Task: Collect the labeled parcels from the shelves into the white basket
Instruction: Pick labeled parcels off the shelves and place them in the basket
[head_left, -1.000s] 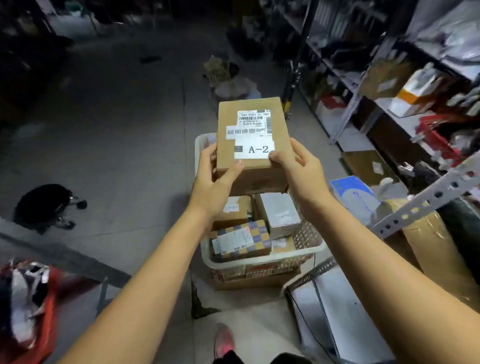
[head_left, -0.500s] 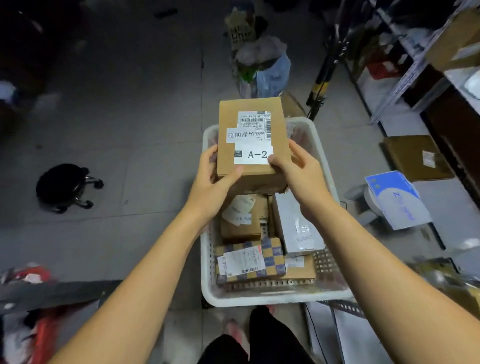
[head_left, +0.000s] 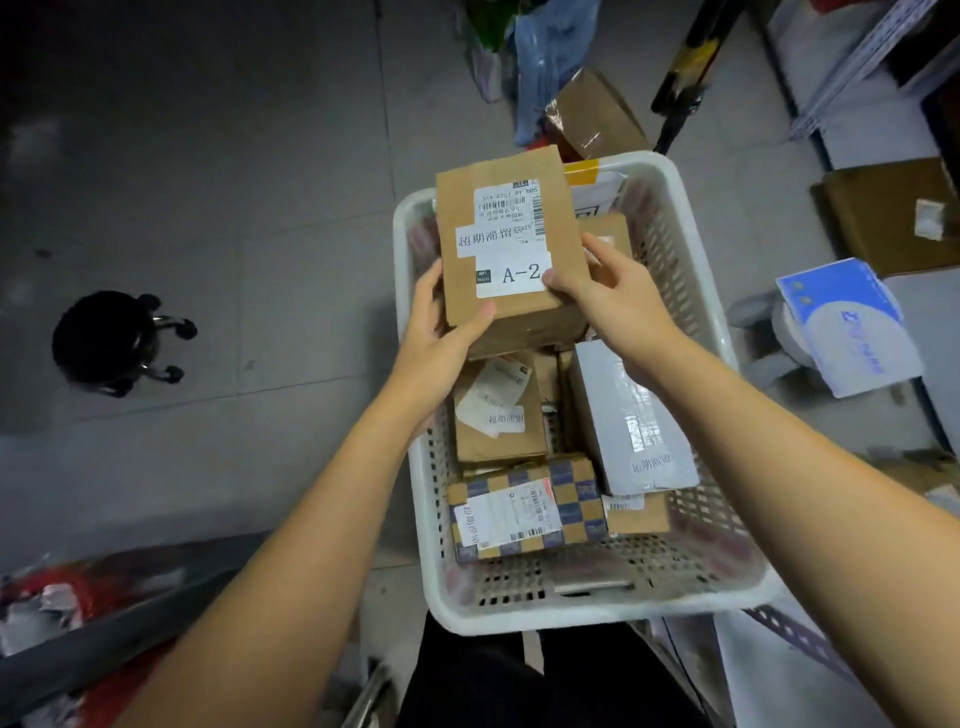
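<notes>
I hold a brown cardboard parcel with a white label reading A-2 over the far half of the white basket. My left hand grips its near left corner, thumb on top. My right hand grips its near right corner. In the basket below lie several parcels: a brown box with labels, a grey-white box, a blue-and-tan checkered box and a small brown one.
A black wheeled stool stands on the grey floor at left. Beyond the basket lie a brown taped box and plastic bags. At right are a blue-white packet, a flat carton and shelf rails. Red clutter sits lower left.
The view has tilted down onto the basket. Both hands have lowered the A-2 parcel closer to the basket's far half, keeping the same grip.
</notes>
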